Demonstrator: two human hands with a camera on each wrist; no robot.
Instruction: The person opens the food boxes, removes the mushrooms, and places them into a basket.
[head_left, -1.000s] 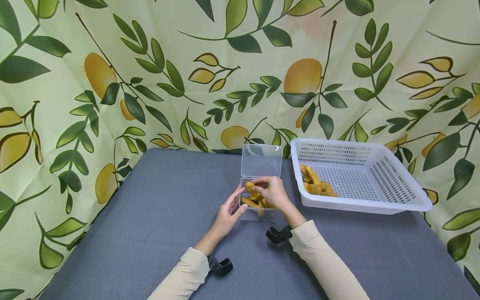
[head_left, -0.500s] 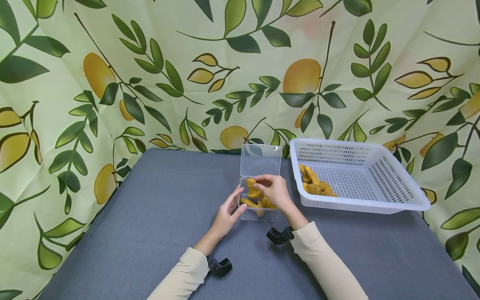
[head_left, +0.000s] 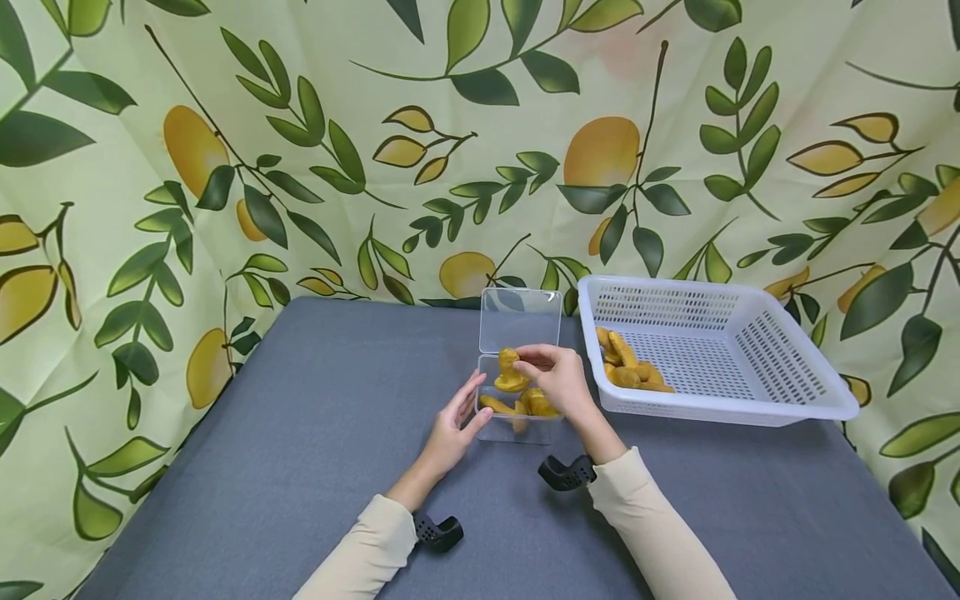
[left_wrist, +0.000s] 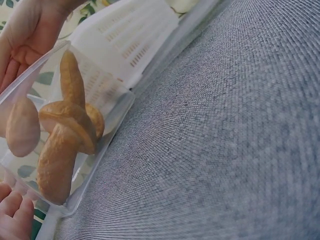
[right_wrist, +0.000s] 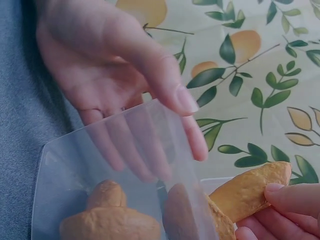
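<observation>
A clear plastic box point(head_left: 537, 431) stands on the table with its hinged lid point(head_left: 521, 322) raised at the back. Inside it lie several yellow-brown mushrooms point(left_wrist: 57, 162) with thick stems and broad caps. My right hand point(head_left: 557, 379) pinches another mushroom point(head_left: 508, 363) by thumb and fingers over the rear part of the box, stem up and cap down in the head view. My left hand point(head_left: 452, 425) rests against the box's left side, fingers fairly straight along the wall and thumb near the front corner. In the right wrist view the held mushroom point(right_wrist: 257, 190) appears beyond the box wall.
A white perforated basket point(head_left: 795, 404) stands right of the box, close to the back edge of the table point(head_left: 300, 433). Several more mushrooms point(head_left: 633, 362) lie at its left end. A leaf-and-fruit patterned cloth point(head_left: 420, 75) hangs behind and at the sides.
My right hand has shifted slightly right and back, and the mushroom in it has swung more upright. My left hand and the box stay in place.
</observation>
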